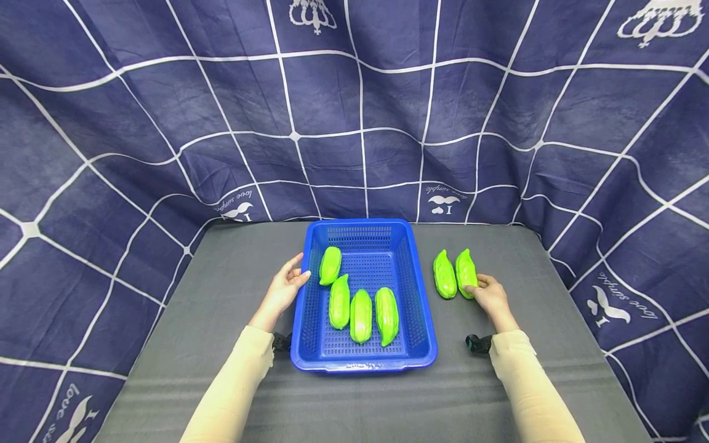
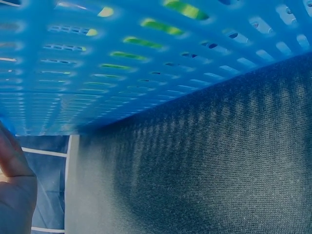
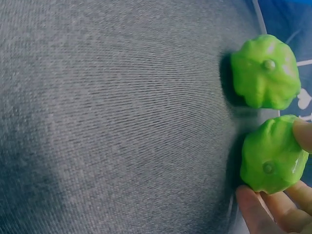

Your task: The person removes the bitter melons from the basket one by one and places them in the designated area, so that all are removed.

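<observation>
In the head view, my left hand (image 1: 286, 287) is at the left rim of a blue plastic basket (image 1: 297, 344), its thumb and fingertips by the rim, fingers loosely extended. Several bright green, ridged bitter melons (image 1: 361, 317) lie inside the basket. On the right, my right hand (image 1: 490, 296) holds another bitter melon (image 1: 466, 271) near its close end, thumb on one side and fingers on the other. Just left of it a second loose bitter melon (image 1: 445, 275) lies on the table. The right wrist view shows the held melon (image 3: 269, 156) end-on between thumb and fingers.
A grey cloth covers the table (image 1: 221, 357). Dark blue curtains (image 1: 388, 104) with white lines enclose its back and sides. The basket's perforated wall (image 2: 146, 63) stands close above the left wrist camera.
</observation>
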Demonstrator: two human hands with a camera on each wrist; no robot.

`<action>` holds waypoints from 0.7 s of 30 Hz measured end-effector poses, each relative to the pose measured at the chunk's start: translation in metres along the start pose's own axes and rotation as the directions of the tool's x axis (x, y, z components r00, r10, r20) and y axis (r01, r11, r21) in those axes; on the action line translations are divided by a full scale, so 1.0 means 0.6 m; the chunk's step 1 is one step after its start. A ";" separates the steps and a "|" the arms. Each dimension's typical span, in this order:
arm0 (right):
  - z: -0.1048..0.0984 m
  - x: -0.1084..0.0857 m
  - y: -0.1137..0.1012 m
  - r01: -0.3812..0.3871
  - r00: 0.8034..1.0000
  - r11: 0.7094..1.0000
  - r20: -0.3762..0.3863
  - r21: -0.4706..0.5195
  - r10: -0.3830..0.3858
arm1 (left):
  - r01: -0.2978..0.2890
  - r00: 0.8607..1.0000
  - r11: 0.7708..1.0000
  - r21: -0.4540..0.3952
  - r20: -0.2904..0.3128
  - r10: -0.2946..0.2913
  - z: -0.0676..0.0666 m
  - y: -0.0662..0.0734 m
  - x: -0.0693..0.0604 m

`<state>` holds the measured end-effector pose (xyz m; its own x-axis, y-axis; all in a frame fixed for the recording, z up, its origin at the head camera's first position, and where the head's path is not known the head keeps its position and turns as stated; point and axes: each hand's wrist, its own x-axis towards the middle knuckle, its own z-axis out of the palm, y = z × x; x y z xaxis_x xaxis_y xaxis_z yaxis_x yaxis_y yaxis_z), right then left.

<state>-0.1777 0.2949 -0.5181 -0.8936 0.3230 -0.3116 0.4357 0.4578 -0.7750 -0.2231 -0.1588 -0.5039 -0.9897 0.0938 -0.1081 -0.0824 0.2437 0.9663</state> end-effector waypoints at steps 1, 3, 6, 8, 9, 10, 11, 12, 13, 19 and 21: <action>0.001 0.000 0.000 0.000 1.000 1.000 0.005 -0.008 0.000 | -0.005 1.000 1.000 -0.004 0.000 0.005 0.000 -0.001 0.000; 0.002 0.001 0.003 0.001 1.000 1.000 0.009 -0.019 0.000 | -0.009 1.000 1.000 -0.012 -0.002 0.009 0.000 -0.002 0.000; 0.003 0.004 0.005 0.000 1.000 1.000 0.006 -0.021 0.000 | -0.011 1.000 1.000 -0.017 -0.003 0.011 0.001 -0.003 0.001; 0.004 0.005 0.007 -0.001 1.000 1.000 -0.001 -0.017 0.001 | -0.007 1.000 1.000 -0.015 -0.006 0.007 0.000 -0.002 0.001; 0.004 0.006 0.008 -0.001 1.000 1.000 -0.003 -0.019 0.001 | -0.005 1.000 1.000 -0.010 -0.004 0.005 0.000 -0.002 0.001; 0.005 0.006 0.008 -0.001 1.000 1.000 -0.007 -0.021 0.001 | -0.001 1.000 1.000 -0.009 -0.006 0.001 0.000 -0.002 0.001; 0.005 0.005 0.009 0.001 1.000 1.000 -0.011 -0.027 -0.001 | 0.001 1.000 1.000 -0.009 -0.006 -0.002 0.000 -0.001 0.001; 0.005 0.005 0.009 -0.001 1.000 1.000 -0.015 -0.027 0.000 | 0.003 1.000 1.000 -0.011 -0.005 -0.003 0.000 -0.001 0.000; 0.005 0.004 0.009 -0.002 1.000 1.000 -0.019 -0.030 0.001 | 0.003 1.000 1.000 -0.012 -0.003 -0.003 0.000 0.000 0.000; -0.001 -0.004 0.000 0.009 1.000 1.000 -0.011 -0.023 -0.009 | 0.004 1.000 1.000 -0.031 0.001 -0.004 0.000 0.001 -0.002; -0.004 -0.007 -0.006 0.012 1.000 1.000 -0.005 -0.024 -0.012 | 0.003 1.000 1.000 -0.031 -0.001 -0.003 0.000 0.001 -0.002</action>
<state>-0.1753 0.2940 -0.5128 -0.8984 0.3211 -0.2995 0.4272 0.4816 -0.7652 -0.2219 -0.1588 -0.5032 -0.9895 0.0926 -0.1106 -0.0888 0.2135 0.9729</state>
